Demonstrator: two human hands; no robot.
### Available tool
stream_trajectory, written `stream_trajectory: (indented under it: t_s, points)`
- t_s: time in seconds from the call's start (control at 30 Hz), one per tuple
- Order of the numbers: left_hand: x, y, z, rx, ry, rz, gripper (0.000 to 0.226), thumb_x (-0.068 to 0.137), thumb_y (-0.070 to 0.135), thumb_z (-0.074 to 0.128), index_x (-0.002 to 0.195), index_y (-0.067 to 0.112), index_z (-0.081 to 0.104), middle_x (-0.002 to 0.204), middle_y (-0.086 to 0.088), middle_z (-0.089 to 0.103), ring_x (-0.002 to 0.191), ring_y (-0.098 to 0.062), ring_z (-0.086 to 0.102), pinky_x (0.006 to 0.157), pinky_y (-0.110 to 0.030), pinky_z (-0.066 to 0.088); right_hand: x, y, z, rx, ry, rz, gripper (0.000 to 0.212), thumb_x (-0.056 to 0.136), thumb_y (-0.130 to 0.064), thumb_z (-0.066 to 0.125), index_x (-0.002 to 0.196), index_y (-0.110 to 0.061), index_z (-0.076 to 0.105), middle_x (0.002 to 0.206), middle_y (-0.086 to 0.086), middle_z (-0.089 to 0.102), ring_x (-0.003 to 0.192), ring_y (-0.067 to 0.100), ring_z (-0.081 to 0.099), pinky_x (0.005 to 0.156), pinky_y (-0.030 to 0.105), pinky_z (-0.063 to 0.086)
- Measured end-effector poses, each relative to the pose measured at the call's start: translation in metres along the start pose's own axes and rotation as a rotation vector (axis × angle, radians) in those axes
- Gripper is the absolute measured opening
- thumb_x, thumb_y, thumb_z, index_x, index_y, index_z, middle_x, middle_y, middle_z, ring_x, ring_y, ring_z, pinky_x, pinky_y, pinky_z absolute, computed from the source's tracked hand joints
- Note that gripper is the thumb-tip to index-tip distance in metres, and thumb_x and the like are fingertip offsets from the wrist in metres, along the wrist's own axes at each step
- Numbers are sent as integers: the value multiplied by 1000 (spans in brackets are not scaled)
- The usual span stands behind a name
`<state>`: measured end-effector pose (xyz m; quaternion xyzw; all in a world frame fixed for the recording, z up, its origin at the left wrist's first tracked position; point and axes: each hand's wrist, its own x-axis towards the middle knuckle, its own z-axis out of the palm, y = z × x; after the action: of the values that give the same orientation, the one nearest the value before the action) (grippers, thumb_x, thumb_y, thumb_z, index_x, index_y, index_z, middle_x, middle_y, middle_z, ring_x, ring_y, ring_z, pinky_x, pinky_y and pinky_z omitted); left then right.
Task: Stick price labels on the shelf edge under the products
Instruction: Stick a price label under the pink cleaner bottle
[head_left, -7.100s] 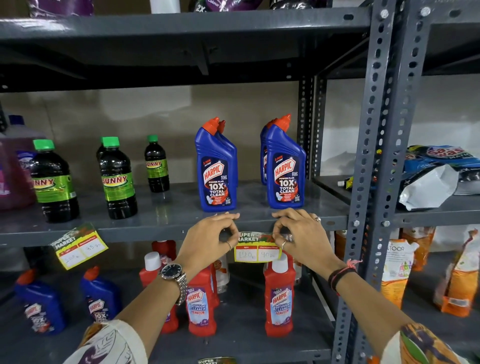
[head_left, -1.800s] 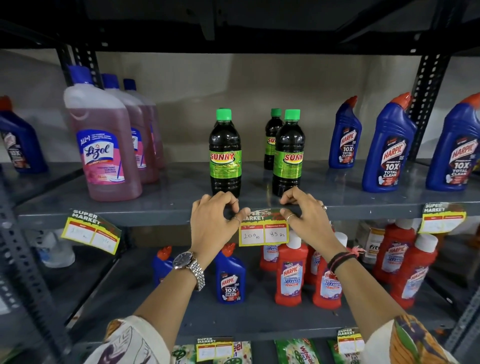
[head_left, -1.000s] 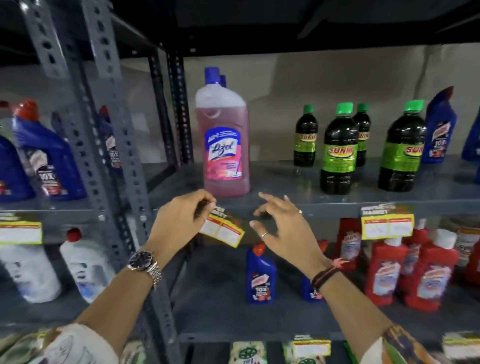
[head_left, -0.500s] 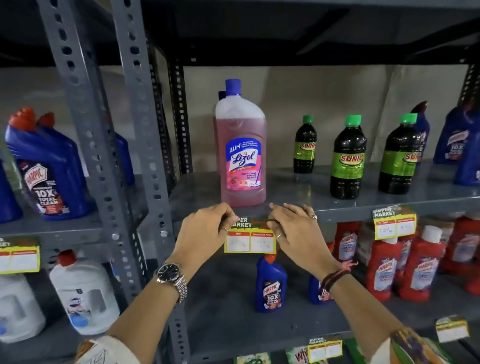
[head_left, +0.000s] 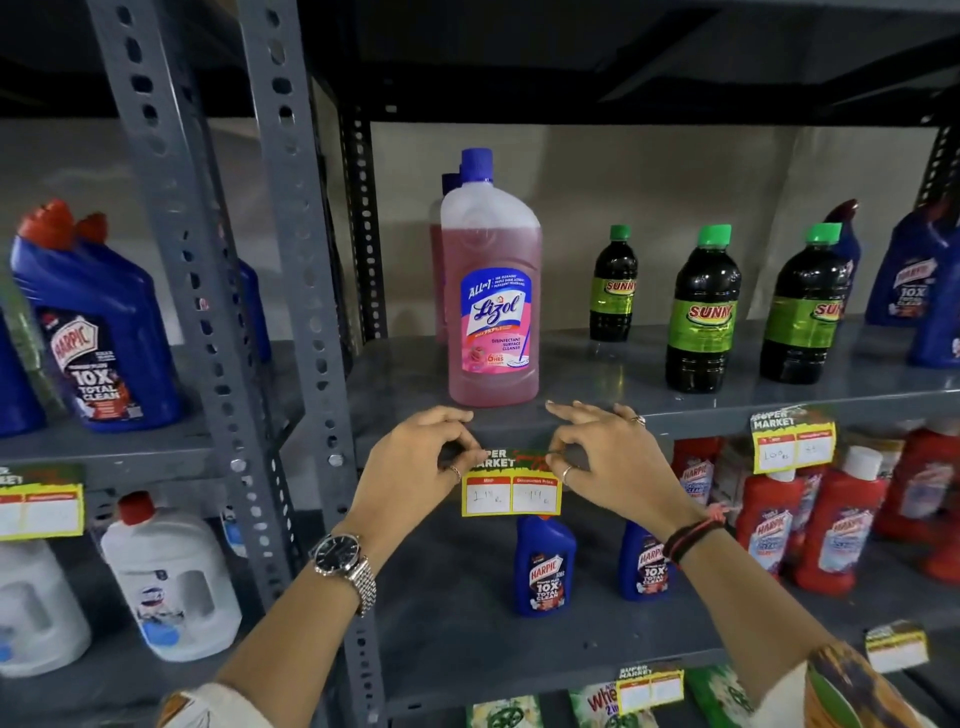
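Both hands are up at the front edge of the grey shelf (head_left: 727, 415), working on a yellow price label (head_left: 511, 486) that sits flat against the edge right under the pink Lizol bottle (head_left: 493, 296). The left hand (head_left: 415, 467) has thumb and forefinger pinched together on the label's top left corner, other fingers curled in, and there's a silver watch (head_left: 345, 564) on that wrist. The right hand (head_left: 618, 457) is doing the same on the top right corner, thumb and forefinger pinching, while the rest of its fingers fan out over the shelf lip; a dark and red thread band (head_left: 691, 535) sits on the wrist. The label hangs straight, green "super market" strip on top, two white boxes with handwritten numbers too faint to read. Further right on the same edge there's a second label (head_left: 792, 441) under the dark Sunny bottles (head_left: 704, 312). Below, small blue Harpic bottles (head_left: 544, 566) stand on the next shelf down, red ones (head_left: 841, 525) to their right
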<state>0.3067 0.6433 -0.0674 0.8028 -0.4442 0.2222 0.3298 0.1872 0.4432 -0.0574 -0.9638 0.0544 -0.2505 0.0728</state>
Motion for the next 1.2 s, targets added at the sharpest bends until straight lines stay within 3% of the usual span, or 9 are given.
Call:
stream_trajectory:
  t_s: [0.13,0.27,0.37,0.5,0.6,0.7,0.8,1.0,1.2]
  points:
    - [0,-1,4,-47,50,3,9,80,35,70,84,26,71,114,15,67,100,-1,60,74,-30,54,2,0,-1,0,20,1,14,84,-31,58,87,-22,68,142,-7,49,130,16,45,111,46,25]
    - [4,2,2,-107,93,-29,9,82,34,69,84,26,68,100,14,71,97,-3,63,76,-37,55,5,-3,-5,35,131,5,10,83,-27,59,82,-20,66,122,-7,66,100,16,65,95,43,44]
    - [8,5,2,-98,109,-43,10,80,32,71,82,23,68,94,12,72,90,-5,64,74,-36,56,9,-5,-4,16,145,11,12,83,-29,57,82,-20,65,115,-9,69,87,15,66,86,44,49]
    - [9,9,5,-83,145,-82,13,77,33,73,78,21,67,90,10,72,84,-6,66,69,-35,57,11,-8,-3,-18,184,41,13,81,-31,59,80,-20,66,106,-9,72,83,16,66,79,40,51]
    - [8,14,6,-86,185,-134,17,75,33,75,73,22,63,87,10,72,80,-7,66,64,-31,55,14,-11,-2,-25,204,100,23,76,-43,61,70,-21,63,95,-6,75,81,18,67,70,34,52]
    - [10,19,7,-55,199,-170,24,71,39,77,70,24,59,81,12,70,73,-6,63,56,-22,46,18,-17,0,-28,231,153,43,70,-60,61,56,-22,48,82,-3,74,74,20,66,62,31,48]
    - [11,21,9,-8,202,-155,30,67,42,80,70,24,56,75,11,64,67,-6,58,51,-17,36,20,-21,-1,-22,249,176,46,70,-62,63,56,-22,43,71,-2,70,66,20,62,59,28,39]
    - [10,16,12,-60,185,-133,27,69,34,80,77,25,56,81,10,64,75,-6,60,60,-19,46,19,-12,-4,41,247,156,39,71,-53,69,69,-25,41,76,-3,72,70,19,65,66,38,53]
    - [11,2,6,-213,95,-131,27,75,17,77,87,28,56,91,12,68,91,-1,63,78,-18,51,19,-1,-7,28,192,75,32,81,-33,68,79,-26,37,93,-5,74,78,17,68,65,32,51]
